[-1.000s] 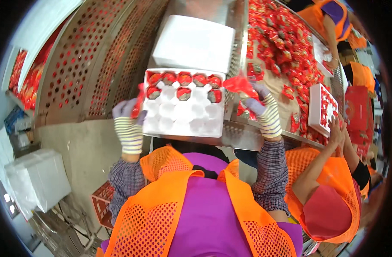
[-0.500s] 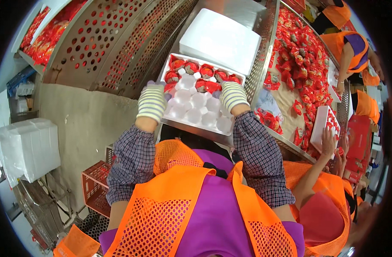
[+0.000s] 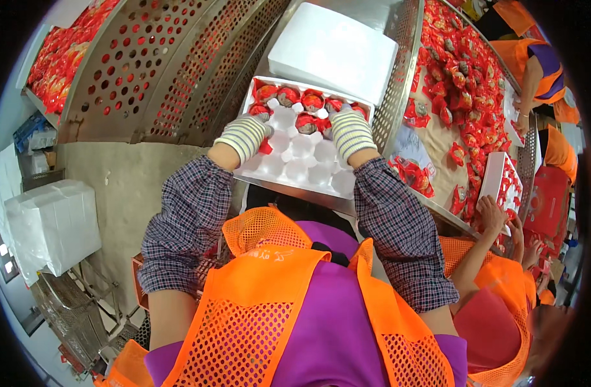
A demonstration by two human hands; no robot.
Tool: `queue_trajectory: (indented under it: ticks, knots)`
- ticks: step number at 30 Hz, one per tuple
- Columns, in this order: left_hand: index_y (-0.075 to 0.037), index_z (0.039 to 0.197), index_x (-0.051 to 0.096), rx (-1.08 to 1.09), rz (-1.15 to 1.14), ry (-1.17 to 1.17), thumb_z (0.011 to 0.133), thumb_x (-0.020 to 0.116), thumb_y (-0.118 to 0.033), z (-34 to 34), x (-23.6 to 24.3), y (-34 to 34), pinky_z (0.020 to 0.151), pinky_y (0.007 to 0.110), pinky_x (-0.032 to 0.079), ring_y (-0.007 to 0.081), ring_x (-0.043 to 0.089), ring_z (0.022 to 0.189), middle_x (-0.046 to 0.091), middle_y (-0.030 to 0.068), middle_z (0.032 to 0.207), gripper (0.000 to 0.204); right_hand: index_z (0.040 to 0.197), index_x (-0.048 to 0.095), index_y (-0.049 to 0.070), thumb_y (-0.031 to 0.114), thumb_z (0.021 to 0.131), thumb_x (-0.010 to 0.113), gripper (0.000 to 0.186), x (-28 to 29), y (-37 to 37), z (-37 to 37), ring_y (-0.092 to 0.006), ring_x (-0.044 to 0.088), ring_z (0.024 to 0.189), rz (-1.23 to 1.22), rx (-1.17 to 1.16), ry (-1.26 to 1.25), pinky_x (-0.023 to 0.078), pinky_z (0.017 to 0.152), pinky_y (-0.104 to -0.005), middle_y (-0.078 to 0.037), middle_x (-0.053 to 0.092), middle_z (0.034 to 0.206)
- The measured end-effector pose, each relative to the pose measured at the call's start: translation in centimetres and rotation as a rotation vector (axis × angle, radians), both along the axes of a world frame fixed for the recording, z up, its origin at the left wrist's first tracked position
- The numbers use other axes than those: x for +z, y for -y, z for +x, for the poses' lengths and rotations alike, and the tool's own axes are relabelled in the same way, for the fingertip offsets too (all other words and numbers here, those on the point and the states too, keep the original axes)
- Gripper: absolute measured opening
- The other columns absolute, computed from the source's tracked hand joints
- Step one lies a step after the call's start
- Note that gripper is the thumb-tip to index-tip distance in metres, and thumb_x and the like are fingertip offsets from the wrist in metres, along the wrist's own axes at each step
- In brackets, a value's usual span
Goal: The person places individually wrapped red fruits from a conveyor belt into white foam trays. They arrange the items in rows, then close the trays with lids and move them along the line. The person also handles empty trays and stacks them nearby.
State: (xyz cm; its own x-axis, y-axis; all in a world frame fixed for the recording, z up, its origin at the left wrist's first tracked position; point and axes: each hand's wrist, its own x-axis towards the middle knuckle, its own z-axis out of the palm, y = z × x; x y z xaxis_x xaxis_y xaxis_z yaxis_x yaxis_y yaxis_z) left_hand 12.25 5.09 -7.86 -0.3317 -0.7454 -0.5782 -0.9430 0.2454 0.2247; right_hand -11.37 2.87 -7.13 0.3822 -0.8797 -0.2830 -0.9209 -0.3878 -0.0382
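In front of me lies a white foam tray [image 3: 286, 169] with round hollows. Egg-shaped pieces in red wrappers [image 3: 312, 100] fill its far row and part of the second row; the near hollows hold none. My left hand [image 3: 245, 137], in a striped knit glove, is closed at the tray's left side, with red wrapper showing under its fingers. At the right side my right hand [image 3: 351, 134], gloved alike, has its fingers curled down at a red-wrapped piece in the second row. Both hands partly hide the pieces they grip.
A stack of white foam sheets [image 3: 334, 48] stands behind the tray. Perforated metal walls [image 3: 147, 58] rise left. On the right table lies a heap of red-wrapped pieces [image 3: 460, 97]; a co-worker's hand [image 3: 492, 214] is at another white tray [image 3: 499, 177]. Wrapped white blocks [image 3: 53, 222] stand far left.
My left hand has turned inward and moved slightly over the tray, its fingers now pointing right. My right hand has shifted slightly, its fingers closer to the second-row pieces.
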Motion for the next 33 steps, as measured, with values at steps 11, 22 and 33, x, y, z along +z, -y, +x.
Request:
queue_trajectory:
  ticks: [11,22,33]
  knots:
    - [-0.009,0.106,0.06,0.041,-0.426,-0.081,0.066,0.069,-0.016,1.4,-0.8,-1.2,0.079,0.042,0.048,0.0363,0.055,0.091,0.055,0.0177,0.102,0.041,0.094,0.065,0.003,0.012,0.08,0.053,0.021,-2.9,0.2,-0.4,-0.0297,0.064,0.078,-0.1,0.175,0.094,0.053,0.063,-0.0419,-0.018,0.064,0.084]
    - [-0.012,0.11,0.06,0.096,-0.454,-0.167,0.066,0.068,-0.007,1.0,-0.7,-1.2,0.081,0.04,0.047,0.0336,0.054,0.091,0.052,0.0157,0.104,0.044,0.087,0.068,0.003,0.012,0.079,0.052,0.02,-3.4,0.5,-0.6,-0.0295,0.065,0.069,-0.068,0.172,0.116,0.052,0.058,-0.0411,-0.016,0.066,0.074]
    - [-0.008,0.088,0.066,0.302,-0.287,0.042,0.069,0.07,-0.022,0.5,-1.9,-0.4,0.075,0.041,0.048,0.0339,0.059,0.084,0.06,0.016,0.097,0.024,0.093,0.066,0.003,0.011,0.08,0.054,0.02,-2.7,0.2,-0.3,-0.0292,0.065,0.076,-0.157,0.156,0.1,0.053,0.063,-0.0406,-0.014,0.066,0.079]
